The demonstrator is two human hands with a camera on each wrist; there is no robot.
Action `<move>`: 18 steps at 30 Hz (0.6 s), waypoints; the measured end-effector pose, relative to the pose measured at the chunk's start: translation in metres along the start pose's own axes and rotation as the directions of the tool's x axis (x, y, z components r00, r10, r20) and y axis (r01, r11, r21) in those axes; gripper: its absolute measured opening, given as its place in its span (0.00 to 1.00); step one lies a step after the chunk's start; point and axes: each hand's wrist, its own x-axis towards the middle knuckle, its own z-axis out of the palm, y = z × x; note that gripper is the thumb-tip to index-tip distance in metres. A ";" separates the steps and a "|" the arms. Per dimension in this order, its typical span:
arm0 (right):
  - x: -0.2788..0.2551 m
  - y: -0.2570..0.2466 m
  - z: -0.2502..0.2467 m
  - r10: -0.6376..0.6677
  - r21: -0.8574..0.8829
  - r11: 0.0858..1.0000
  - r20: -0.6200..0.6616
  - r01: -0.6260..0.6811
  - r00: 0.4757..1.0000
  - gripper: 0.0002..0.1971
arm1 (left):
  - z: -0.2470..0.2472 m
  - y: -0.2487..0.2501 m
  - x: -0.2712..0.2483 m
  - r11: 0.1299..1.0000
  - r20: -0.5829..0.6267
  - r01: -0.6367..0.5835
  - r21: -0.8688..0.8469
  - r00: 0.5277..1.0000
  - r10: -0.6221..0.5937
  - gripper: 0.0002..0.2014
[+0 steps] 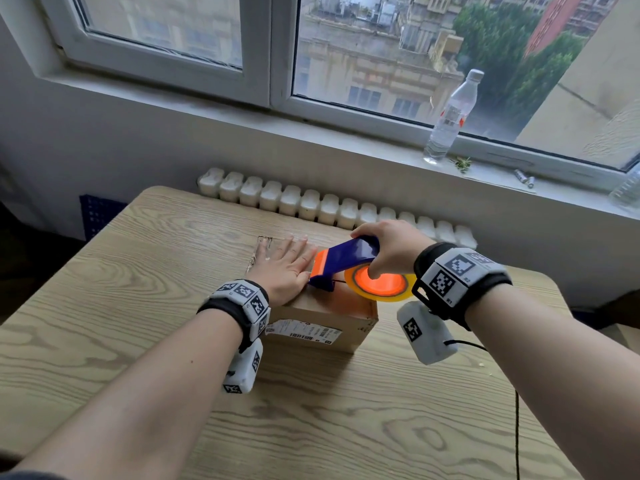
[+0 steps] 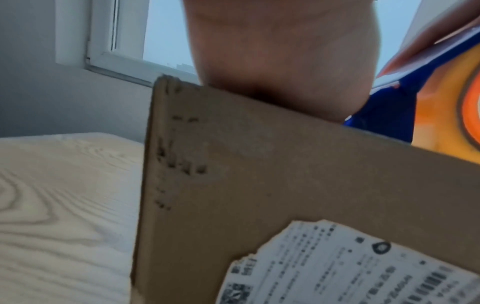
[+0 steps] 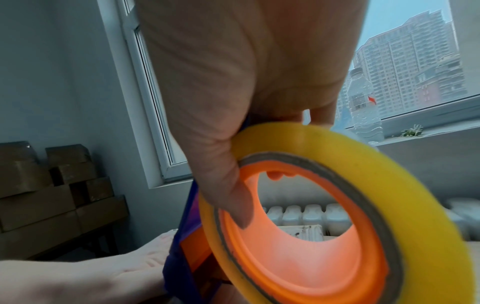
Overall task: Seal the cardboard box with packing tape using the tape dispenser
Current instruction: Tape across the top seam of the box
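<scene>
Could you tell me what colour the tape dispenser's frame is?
Dark blue tape dispenser, clearest in the head view.

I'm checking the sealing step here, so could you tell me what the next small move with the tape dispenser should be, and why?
Probably draw the tape dispenser back toward the near edge of the cardboard box. The left hand lies flat on the box top, steadying it, while the right hand grips the dispenser, its orange front end low on the top beside the left hand.

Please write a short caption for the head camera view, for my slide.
Left hand flat on the cardboard box while the right hand holds the blue tape dispenser on its top.
</scene>
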 end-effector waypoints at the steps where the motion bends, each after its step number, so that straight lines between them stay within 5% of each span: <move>1: 0.000 0.001 0.000 -0.003 0.011 1.000 -0.004 0.003 1.000 0.37 | 0.000 -0.001 -0.003 1.000 -0.007 -0.014 0.013 1.000 0.014 0.28; 18: -0.025 0.041 -0.012 0.005 0.091 0.996 0.001 -0.005 1.000 0.41 | -0.002 0.000 -0.006 1.000 0.002 0.017 0.017 1.000 -0.017 0.27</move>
